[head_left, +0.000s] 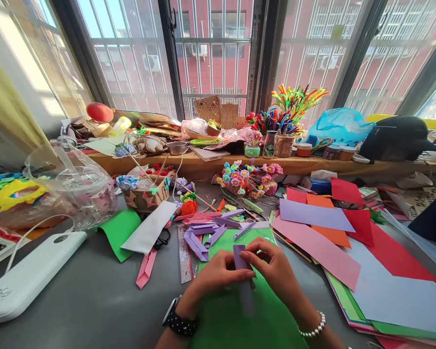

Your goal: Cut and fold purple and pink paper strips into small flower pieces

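Note:
A narrow purple paper strip (244, 293) stands lengthwise between my hands, its lower end smeared by motion. My left hand (223, 274) grips it from the left, the thumb lying across its front. At the strip's top right edge, my right hand (271, 261) pinches it between thumb and fingers. Both hands are over a green sheet (218, 320). Just beyond them lie several folded purple paper pieces (196, 245), some overlapping in a curved row. A clear ruler (185, 257) rests left of these pieces, and a folded pink paper piece (145, 271) lies farther left.
Coloured paper sheets (396, 295) are stacked at the right, with a purple strip (316, 214) on top. A white power bank (32, 276) with a cable lies at the left. Paper flowers (243, 178) and a basket (145, 196) stand at the back, below the cluttered window ledge (203, 162).

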Available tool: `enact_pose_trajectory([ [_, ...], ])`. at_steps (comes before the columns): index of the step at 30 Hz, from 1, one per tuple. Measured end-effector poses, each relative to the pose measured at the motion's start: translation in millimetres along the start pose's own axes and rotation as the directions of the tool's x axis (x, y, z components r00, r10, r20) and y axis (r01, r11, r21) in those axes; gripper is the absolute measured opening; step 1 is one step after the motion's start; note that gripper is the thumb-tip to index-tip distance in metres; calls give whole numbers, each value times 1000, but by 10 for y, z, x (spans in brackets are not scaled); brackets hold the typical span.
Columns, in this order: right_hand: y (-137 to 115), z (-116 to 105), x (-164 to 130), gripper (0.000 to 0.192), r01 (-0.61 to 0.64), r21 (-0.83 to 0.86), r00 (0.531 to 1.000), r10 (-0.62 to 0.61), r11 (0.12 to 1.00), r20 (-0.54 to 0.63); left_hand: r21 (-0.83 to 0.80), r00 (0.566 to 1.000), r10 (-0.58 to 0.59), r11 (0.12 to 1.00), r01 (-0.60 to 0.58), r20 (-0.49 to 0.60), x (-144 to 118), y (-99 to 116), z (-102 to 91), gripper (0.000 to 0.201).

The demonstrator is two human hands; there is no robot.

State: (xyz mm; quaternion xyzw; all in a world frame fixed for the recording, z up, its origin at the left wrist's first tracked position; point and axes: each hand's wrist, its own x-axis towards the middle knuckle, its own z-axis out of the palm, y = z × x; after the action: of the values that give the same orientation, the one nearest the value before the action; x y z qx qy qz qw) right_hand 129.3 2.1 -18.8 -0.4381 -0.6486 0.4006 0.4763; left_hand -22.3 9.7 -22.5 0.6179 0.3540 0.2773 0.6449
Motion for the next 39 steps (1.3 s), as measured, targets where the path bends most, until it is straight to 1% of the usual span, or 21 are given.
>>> enact_pose_trajectory([
  [5, -29, -25, -11, 21, -21, 64, 997, 26, 998, -79, -42, 990, 74, 996, -79, -122, 47, 1, -11, 26],
  [8, -39, -32, -16, 22, -27, 77, 994, 35, 997, -106, -54, 985, 77, 995, -86, -152, 51, 13, 2, 27],
  [15, -47, -27, -28, 25, -87, -11, 988, 85, 996, -129, -136, 985, -30, 991, 7, -169, 27, 40, 27, 29],
  [24, -21, -40, -19, 28, -134, 27, 982, 136, 991, -129, -167, 981, -50, 986, 18, -187, 42, 42, 44, 30],
  [28, -14, -44, -17, 31, -139, 4, 974, 137, 990, -181, -169, 984, -40, 986, 9, -176, 54, 24, 44, 28],
  [31, -9, -41, -10, 33, -133, -13, 966, 127, 991, -224, -175, 986, -64, 984, 36, -157, 59, 14, 43, 27],
  [35, 0, -42, -10, 33, -122, -16, 959, 114, 992, -259, -205, 981, -95, 977, 60, -168, 58, 18, 46, 27],
  [39, 6, -54, -15, 33, -132, -26, 945, 118, 991, -305, -203, 978, -119, 976, 83, -173, 51, 28, 45, 31],
])
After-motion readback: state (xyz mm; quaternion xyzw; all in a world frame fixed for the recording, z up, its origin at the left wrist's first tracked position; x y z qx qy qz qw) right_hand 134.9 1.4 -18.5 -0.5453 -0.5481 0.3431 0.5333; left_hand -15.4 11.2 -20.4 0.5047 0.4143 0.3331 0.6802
